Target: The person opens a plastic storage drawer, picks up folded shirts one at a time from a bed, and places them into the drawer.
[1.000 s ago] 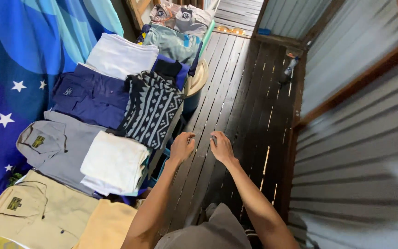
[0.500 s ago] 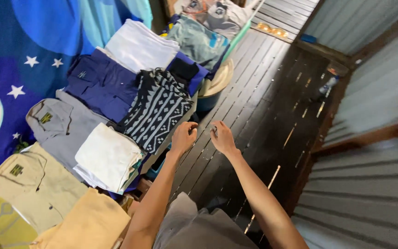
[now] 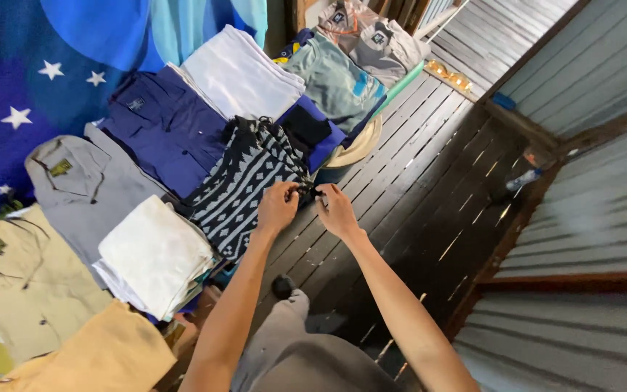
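Note:
A black garment with a white zigzag pattern [image 3: 244, 185] lies folded on a row of clothes. My left hand [image 3: 279, 205] and my right hand [image 3: 335, 210] meet at its near right corner, fingertips pinched on the dark edge of the cloth. Both forearms reach out from the bottom of the view. To the left of the hands lies a folded white cloth [image 3: 155, 254]. Just beyond the patterned garment lies a blue and black cloth [image 3: 313, 131].
Folded clothes lie around: a navy shirt [image 3: 165, 127], a grey shirt [image 3: 88, 189], a beige shirt [image 3: 16, 283], a white stack [image 3: 241, 76], a teal shirt [image 3: 332, 80]. A pale basin [image 3: 357, 149] peeks out beneath. Dark slatted floor [image 3: 415, 189], a bottle [image 3: 527, 178] and a corrugated wall [image 3: 589, 218] lie to the right.
Both hands have moved from above the floor slats up and left to the patterned garment's corner and closed on it. The view has tilted left.

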